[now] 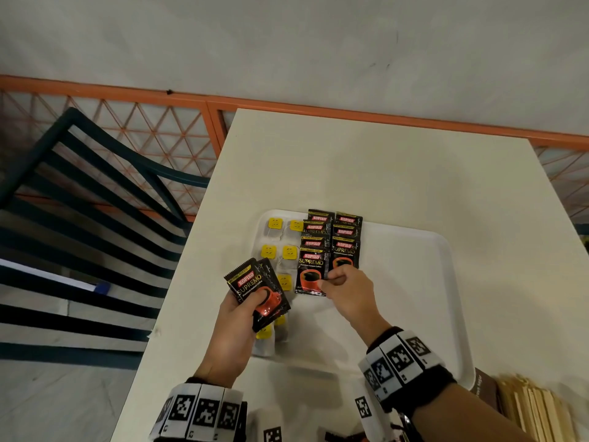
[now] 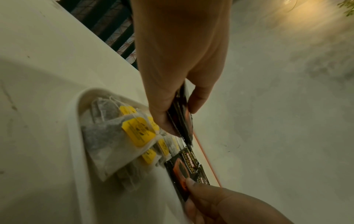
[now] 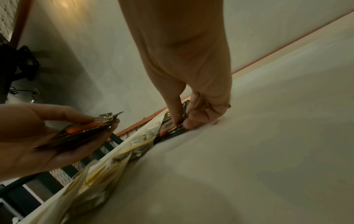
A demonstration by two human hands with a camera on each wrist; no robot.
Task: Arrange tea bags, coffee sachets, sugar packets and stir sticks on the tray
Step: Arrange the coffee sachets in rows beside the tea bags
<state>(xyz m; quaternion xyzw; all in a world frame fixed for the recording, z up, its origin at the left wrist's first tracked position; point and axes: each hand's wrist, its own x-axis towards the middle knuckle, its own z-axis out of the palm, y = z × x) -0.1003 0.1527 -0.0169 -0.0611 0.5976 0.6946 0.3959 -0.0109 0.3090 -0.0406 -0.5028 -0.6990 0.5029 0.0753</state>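
Table [image 1: 366, 173]: pale cream top, square-cornered, taken here as the landmark.
Chair [image 1: 95, 199]: dark slatted seat and back, just left of the table, its curved back rail close to the table's left edge.
Railing [image 1: 153, 135]: orange frame with orange triangular mesh, running behind the table's far edge and on past both its sides.
Wall [image 1: 287, 43]: plain grey-white, beyond the railing, behind the table.
Floor [image 1: 57, 403]: pale, seen left of the table's near corner, under the chair.
Light patch [image 2: 306, 16]: warm glow on the wall, above the table in the left wrist view.
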